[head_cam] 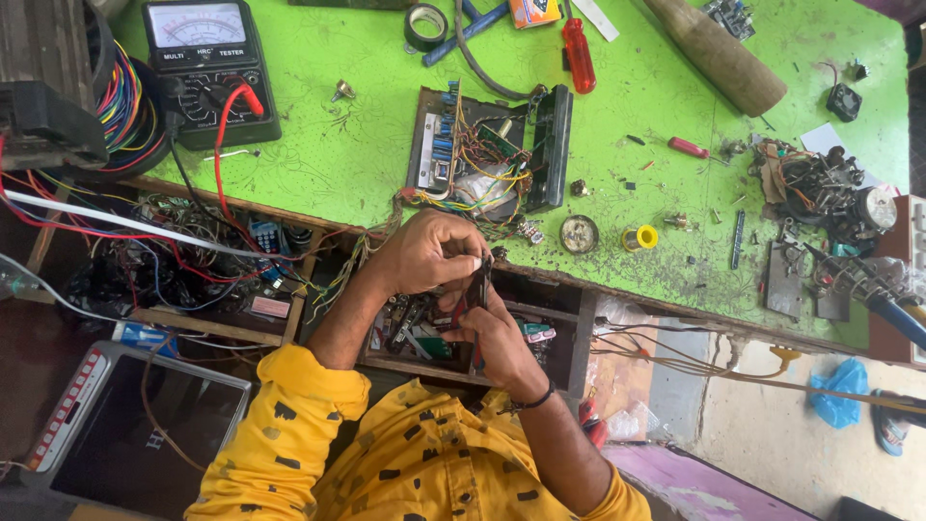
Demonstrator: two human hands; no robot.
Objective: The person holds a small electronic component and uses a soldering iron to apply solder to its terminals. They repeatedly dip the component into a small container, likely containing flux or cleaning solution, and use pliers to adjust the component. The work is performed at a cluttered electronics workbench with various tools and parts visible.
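An orange and blue carton [533, 12] lay at the far edge of the green bench [328, 159], beside a red-handled screwdriver [579, 54]. A small white paper slip [822, 138] lay toward the bench's right end, next to a heap of scrap parts [820, 188]. A black analogue meter [206, 68] with a pale dial face stood at the far left. An opened chassis of wired circuit boards [490, 152] sat mid-bench. At the near bench edge, above an open drawer [424, 333], the left hand [431, 253] was closed, its fingertips pinching something too small to identify. The right hand [494, 333] was wrapped around the red handles of dark pliers [476, 289]. The pliers lay between the two hands, long axis roughly upright in the view, nose pointing away from the person toward the left hand's fingertips, touching or nearly so.
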